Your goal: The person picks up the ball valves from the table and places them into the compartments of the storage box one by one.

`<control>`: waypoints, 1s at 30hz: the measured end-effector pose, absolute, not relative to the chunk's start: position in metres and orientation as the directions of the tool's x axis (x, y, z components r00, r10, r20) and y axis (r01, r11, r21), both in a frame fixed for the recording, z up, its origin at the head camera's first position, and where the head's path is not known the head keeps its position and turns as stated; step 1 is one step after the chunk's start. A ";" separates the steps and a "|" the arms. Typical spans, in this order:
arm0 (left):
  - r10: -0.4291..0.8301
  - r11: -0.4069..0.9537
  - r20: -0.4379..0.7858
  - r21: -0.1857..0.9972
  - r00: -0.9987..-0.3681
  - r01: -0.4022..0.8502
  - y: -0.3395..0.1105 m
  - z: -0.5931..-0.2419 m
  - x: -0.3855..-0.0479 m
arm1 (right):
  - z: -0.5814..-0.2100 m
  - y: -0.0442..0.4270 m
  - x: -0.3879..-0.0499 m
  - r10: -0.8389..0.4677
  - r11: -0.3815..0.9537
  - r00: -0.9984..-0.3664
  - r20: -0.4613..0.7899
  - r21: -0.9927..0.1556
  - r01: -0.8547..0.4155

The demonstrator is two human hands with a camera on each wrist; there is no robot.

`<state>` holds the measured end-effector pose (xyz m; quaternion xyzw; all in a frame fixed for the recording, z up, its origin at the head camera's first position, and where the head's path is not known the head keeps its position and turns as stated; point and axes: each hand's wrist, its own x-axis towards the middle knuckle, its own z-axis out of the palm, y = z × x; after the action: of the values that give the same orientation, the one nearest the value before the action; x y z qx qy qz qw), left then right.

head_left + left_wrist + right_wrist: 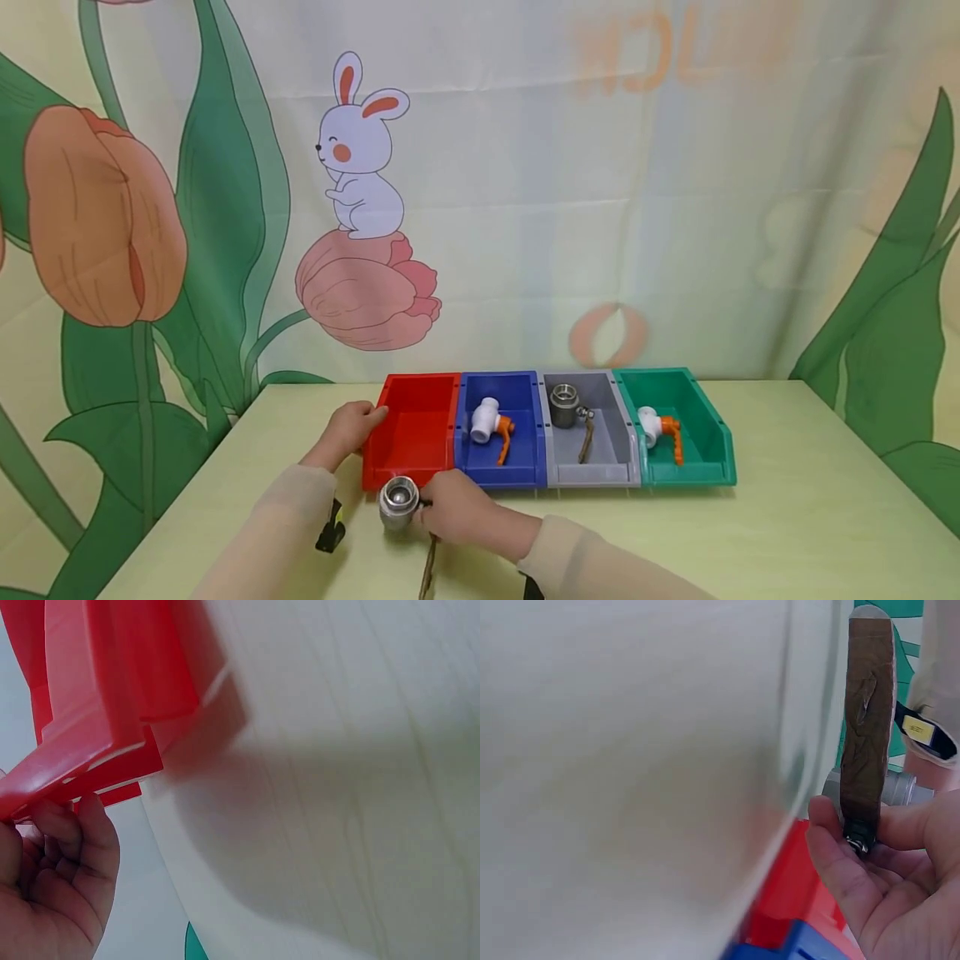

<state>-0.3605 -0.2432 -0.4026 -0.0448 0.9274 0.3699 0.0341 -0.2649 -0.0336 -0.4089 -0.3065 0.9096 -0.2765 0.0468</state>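
My left hand (347, 435) grips the left side rim of the red bin (415, 398). In the left wrist view its fingers (97, 832) curl under the red plastic edge. Just in front of that bin, my right hand (459, 510) holds a metal ball valve (398, 515) near its stem, with the round open end facing up. The valve's flat, brown-wrapped lever handle (866, 720) sticks out from between thumb and fingers in the right wrist view. Part of the valve body is hidden behind the handle there.
Joined to the red bin are a blue bin (501, 477) with a white plastic valve (485, 421), a grey bin (600, 477) with a metal valve (564, 408), and a green bin (693, 475) with another white valve (649, 427). A printed curtain (510, 208) hangs behind.
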 end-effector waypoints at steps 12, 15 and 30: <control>-0.060 0.724 -0.096 0.681 -0.994 -0.110 -0.243 -0.402 -0.361 | -0.377 -0.035 -0.282 -0.604 0.643 -0.792 0.090 -0.532 -0.551; -0.071 0.718 -0.101 0.685 -0.992 -0.121 -0.243 -0.402 -0.361 | -0.370 -0.035 -0.284 -0.593 0.653 -0.801 0.080 -0.534 -0.537; -0.098 0.679 -0.090 0.722 -0.991 -0.133 -0.244 -0.408 -0.363 | -0.348 -0.037 -0.305 -0.513 0.687 -0.859 -0.005 -0.602 -0.407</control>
<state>-0.3626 -0.2441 -0.4078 -0.0630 0.9161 0.3954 0.0222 -0.3052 -0.0370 -0.3484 -0.2515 0.9143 -0.3054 0.0865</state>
